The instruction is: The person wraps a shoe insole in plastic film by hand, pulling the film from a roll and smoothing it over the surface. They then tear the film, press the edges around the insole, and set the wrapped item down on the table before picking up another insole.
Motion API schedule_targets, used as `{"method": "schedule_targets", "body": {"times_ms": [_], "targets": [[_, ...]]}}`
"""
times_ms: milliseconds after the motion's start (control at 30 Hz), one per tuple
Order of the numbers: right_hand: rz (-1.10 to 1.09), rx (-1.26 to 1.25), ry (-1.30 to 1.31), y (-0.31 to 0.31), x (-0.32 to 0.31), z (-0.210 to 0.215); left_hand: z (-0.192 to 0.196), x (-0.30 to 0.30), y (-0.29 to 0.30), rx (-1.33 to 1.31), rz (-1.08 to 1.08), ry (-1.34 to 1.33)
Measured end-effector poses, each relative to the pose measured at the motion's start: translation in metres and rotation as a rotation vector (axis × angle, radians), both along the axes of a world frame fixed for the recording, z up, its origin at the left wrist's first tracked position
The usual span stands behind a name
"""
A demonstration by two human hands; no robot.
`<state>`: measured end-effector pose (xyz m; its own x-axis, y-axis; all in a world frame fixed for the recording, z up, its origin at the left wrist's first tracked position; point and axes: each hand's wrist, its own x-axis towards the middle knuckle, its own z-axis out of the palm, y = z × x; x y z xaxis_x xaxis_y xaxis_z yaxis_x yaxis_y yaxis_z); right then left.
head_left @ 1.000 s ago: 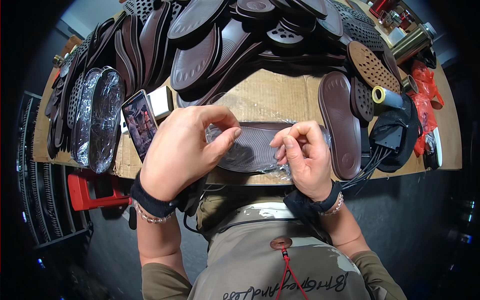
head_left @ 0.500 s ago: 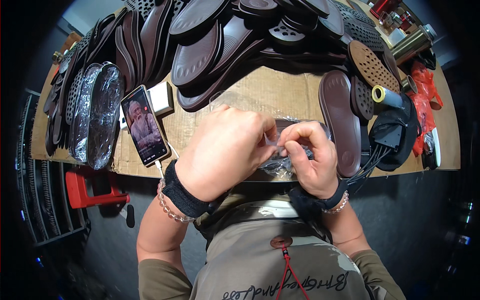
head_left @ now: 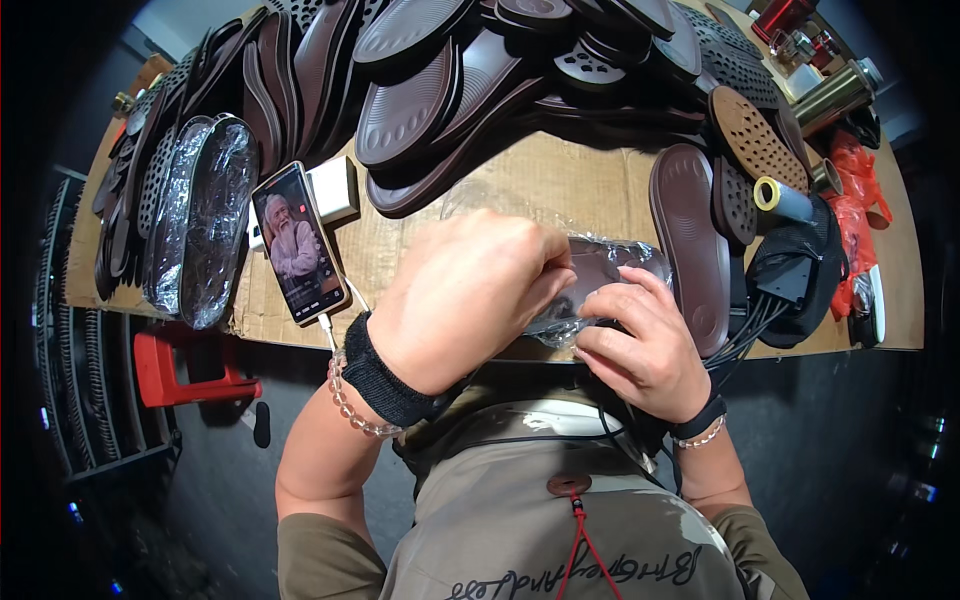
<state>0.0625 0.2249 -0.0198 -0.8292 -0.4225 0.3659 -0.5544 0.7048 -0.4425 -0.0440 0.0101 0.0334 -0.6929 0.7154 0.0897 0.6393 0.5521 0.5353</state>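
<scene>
Left hand and right hand – both pinching clear film around a sole | wrapped pair left of phone – most soles probably unwrapped

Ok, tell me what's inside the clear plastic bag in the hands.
A dark brown sole shows through the clear plastic bag. The left hand and right hand cover its near end.

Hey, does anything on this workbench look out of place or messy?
Mostly orderly for a heaped bench. One oddity: a phone with its screen lit lies among the brown soles, beside the left hand. Both hands hold a plastic-wrapped sole.
</scene>
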Motion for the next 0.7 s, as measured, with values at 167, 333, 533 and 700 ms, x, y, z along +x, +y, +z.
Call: {"method": "schedule_targets", "body": {"times_ms": [167,333,533,700], "targets": [[0.055,-0.060,0.003,-0.003,-0.003,0.006,-0.001,0.003,0.004,0.036,-0.033,-0.014],[0.110,-0.135,0.007,-0.009,-0.010,0.010,-0.004,0.003,0.006,0.092,-0.057,-0.003],[-0.033,-0.322,-0.137,-0.013,-0.019,0.007,-0.002,-0.005,0.006,0.117,-0.033,-0.063],[-0.072,-0.373,-0.184,-0.019,-0.024,0.009,-0.008,-0.012,0.003,0.145,-0.058,-0.091]]}}
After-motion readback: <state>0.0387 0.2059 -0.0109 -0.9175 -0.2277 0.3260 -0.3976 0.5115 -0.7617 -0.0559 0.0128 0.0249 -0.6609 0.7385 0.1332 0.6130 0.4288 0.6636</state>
